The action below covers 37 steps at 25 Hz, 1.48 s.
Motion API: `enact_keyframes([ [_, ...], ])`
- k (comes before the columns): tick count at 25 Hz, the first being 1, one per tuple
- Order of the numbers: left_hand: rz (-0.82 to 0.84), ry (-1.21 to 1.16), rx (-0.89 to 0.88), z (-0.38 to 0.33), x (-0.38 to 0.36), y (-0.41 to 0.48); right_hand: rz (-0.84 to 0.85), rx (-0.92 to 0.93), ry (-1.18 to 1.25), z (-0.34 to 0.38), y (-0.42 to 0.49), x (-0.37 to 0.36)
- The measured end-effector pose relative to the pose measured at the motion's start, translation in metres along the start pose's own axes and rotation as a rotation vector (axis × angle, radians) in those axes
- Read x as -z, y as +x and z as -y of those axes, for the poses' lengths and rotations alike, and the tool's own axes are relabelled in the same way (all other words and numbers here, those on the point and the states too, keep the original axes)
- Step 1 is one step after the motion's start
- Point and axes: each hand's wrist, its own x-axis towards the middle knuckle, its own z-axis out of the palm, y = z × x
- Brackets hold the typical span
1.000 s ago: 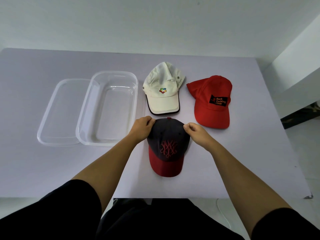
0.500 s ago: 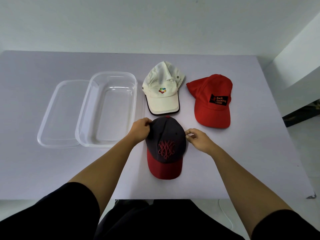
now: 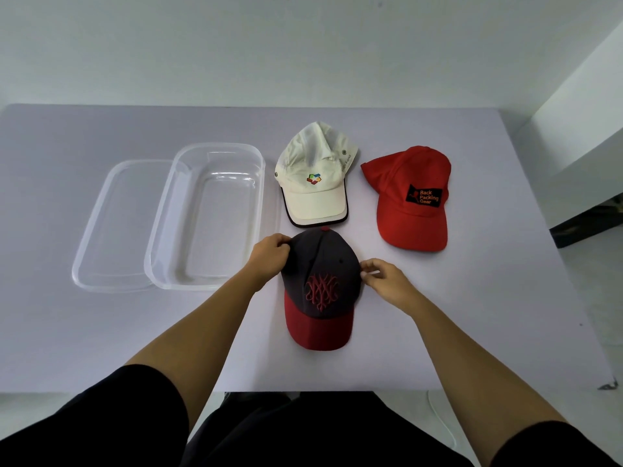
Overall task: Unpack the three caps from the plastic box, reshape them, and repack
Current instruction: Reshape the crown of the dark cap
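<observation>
Dark cap [image 3: 320, 284] on surface [image 3: 101, 332] is clutched at crown by left grip [image 3: 270, 256]; its right side is pinched by right grip [image 3: 386, 281].

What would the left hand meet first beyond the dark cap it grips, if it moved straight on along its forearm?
Probably the brim of the white cap, lying just past the dark cap that the left hand grips; depth is unclear, so it might pass over.

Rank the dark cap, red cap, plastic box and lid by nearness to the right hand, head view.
1. dark cap, pinched at its edge by the right hand.
2. red cap, beyond the hand, far right.
3. plastic box, across on the left.
4. lid, farthest left.
</observation>
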Motion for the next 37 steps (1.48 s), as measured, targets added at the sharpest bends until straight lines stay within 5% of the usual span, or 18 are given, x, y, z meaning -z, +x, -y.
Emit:
enact_keyframes([
  [6, 0.028, -0.177, 0.091, 0.004, -0.012, 0.000, 0.011, 0.103, -0.040, -0.001, -0.004, -0.010],
  [27, -0.011, -0.120, 0.017, 0.009, -0.011, -0.001, 0.232, 0.022, 0.356, 0.012, -0.006, -0.014],
  [37, 0.038, -0.193, 0.068, 0.012, -0.004, -0.007, 0.110, -0.017, 0.463, 0.016, 0.005, -0.005],
])
